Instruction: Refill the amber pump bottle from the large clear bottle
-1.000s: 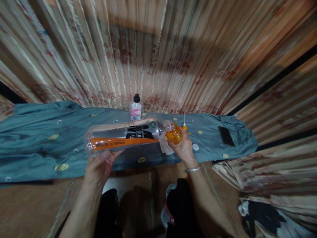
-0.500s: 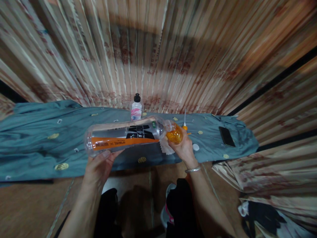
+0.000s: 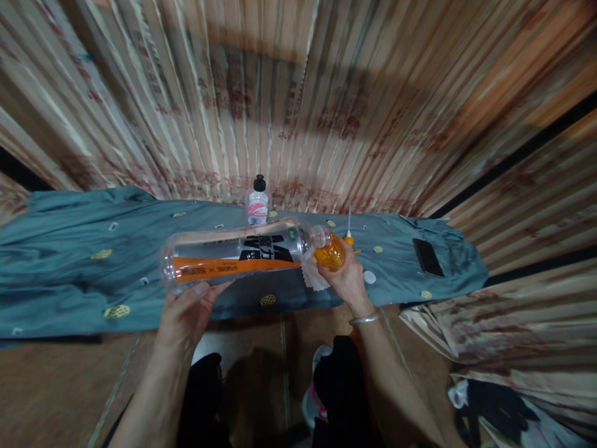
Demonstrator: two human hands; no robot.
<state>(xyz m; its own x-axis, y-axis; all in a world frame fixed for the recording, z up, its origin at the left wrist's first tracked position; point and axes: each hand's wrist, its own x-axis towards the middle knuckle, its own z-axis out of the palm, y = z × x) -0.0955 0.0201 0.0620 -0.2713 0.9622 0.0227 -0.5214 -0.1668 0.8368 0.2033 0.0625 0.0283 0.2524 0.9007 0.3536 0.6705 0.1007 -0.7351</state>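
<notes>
A large clear plastic bottle [image 3: 233, 252] with an orange and black label lies nearly level above the cloth. My left hand [image 3: 191, 308] is closed around its base end from below, thumb along the near side. In my right hand [image 3: 345, 277] is a small bottle of orange liquid [image 3: 330, 250], its neck turned left against the large bottle's mouth. The two necks meet or overlap; I cannot tell whether they are joined. Under them a pale scalloped piece [image 3: 314, 278] rests on the cloth, partly hidden.
The narrow table wears a grey-green cloth [image 3: 116, 280]. Behind the large bottle stands a bottle with a black cap [image 3: 258, 202]. To the right are an orange pump top with a thin tube [image 3: 349, 239], a white disc [image 3: 369, 277] and a black phone [image 3: 428, 257]. Pleated curtains [image 3: 280, 112] hang behind.
Both hands and both bottles hold almost the same pose. The whole view has shifted very slightly.
</notes>
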